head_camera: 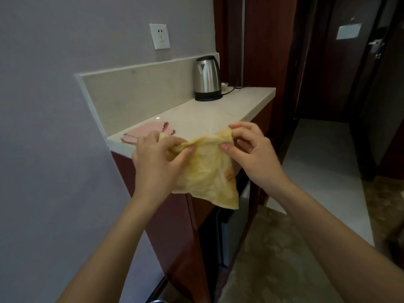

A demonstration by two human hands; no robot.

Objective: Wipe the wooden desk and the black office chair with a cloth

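Cloth [206, 169]: yellow, held in the air in front of the kettle [207, 78] worktop [218, 114], just off its near edge. Hangs limp, lower corner pointing down.

Left hand [156, 165]: fingers curled round a bunched upper corner of the cloth, gripping it. Right hand [253, 154]: thumb and forefinger pinch the opposite upper corner; remaining fingers loosely curled, holding nothing. Top edge is drawn between the two hands, not fully taut.

Also on the worktop: a pink cloth [145, 133] lying flat, well to the near-left of the kettle. Wall socket [159, 36] above and left of the kettle. Cable runs off behind the kettle's base.

Step, as judged: preparation only. Cloth is being spread or refolded into a usable pad. No wiping contact with any surface.

Wooden desk and black chair: neither is identifiable in view. The kettle worktop has a pale stone-like top over red-brown cabinet fronts, so probably not the desk.

Next move calls for: settling the cloth into one hand, flat under the palm, then turning to find the desk.
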